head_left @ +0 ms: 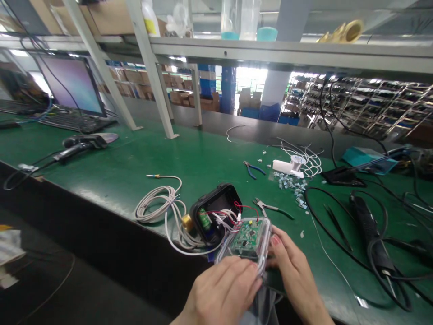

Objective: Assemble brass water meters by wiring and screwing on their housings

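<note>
My left hand (225, 289) and my right hand (292, 266) both grip a clear plastic lid (248, 243) with a green circuit board inside it, at the near edge of the bench. Red and white wires run from the board to an open black housing (216, 212) just behind it. A brass fitting on the housing's left side leads into a coiled grey cable (158, 205) lying on the green mat.
Blue-handled pliers (253, 169), green-handled cutters (272, 208), a solder spool (297, 161) and small loose connectors (292, 185) lie beyond. Black tweezers (336, 221) and a soldering iron (370, 234) with black cords sit at right. A monitor (72, 83), a keyboard and a scanner (81, 145) stand at left.
</note>
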Demonstrator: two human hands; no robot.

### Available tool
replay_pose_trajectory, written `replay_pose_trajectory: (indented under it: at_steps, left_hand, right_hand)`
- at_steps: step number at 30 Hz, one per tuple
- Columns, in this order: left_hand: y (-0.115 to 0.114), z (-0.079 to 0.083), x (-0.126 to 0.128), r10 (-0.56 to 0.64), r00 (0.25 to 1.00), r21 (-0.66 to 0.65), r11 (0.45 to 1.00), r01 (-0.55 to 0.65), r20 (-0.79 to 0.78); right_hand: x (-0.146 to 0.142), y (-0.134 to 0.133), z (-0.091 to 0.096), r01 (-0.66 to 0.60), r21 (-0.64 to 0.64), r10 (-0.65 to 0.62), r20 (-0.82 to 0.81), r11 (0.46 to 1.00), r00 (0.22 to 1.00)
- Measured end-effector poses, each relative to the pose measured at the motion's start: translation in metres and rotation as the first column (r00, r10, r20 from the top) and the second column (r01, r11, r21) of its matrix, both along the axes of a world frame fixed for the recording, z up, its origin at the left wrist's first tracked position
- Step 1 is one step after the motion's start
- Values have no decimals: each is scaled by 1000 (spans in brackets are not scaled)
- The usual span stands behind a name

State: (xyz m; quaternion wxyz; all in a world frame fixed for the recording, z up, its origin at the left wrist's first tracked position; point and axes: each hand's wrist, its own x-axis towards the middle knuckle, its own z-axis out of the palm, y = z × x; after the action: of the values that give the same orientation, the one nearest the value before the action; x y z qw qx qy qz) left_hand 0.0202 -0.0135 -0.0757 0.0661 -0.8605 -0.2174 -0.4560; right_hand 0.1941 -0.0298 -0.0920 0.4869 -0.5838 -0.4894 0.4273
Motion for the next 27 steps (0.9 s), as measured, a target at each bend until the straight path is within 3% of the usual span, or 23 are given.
replay_pose_trajectory:
  at_steps: [2, 4, 8, 10, 12, 14, 20, 24, 27]
  left_hand:
    - [-3, -11, 6, -55, 998, 48, 997, 57, -42]
    - [-5, -24, 10, -90, 995, 69, 993, 94, -51]
    - [-6, -39, 9, -59, 987, -20, 998, 57, -150]
    - [-5, -44, 5, -15, 979, -50, 999, 5, -202]
    - [-5, -52, 0, -2, 977, -38, 999, -7, -212]
    - [-4, -62, -3, -5, 979, -8, 1000, 4, -203]
    - [0, -90, -1, -73, 948, 3, 997, 78, -311]
    - [0, -90, 16, -89, 935, 1, 995, 95, -344]
    - [-3, -86, 27, -56, 942, 2, 998, 60, -330]
  right_hand:
    - [-7, -4, 1, -117, -132, 87, -214, 984, 973]
    - [-9, -4, -2, -161, -160, 120, -238, 974, 964]
    - [0, 3, -10, -153, -178, 144, -63, 972, 988]
    - [9, 8, -11, -97, -150, 128, 214, 984, 968]
    - [20, 12, -10, 25, -58, 10, 539, 998, 842]
    - [30, 14, -7, 130, 36, -115, 729, 991, 675]
    - [61, 1, 8, 310, 100, -216, 905, 945, 367]
    - [94, -3, 13, 469, 96, -203, 962, 878, 182]
    - [121, 10, 11, 552, 62, -146, 983, 832, 111]
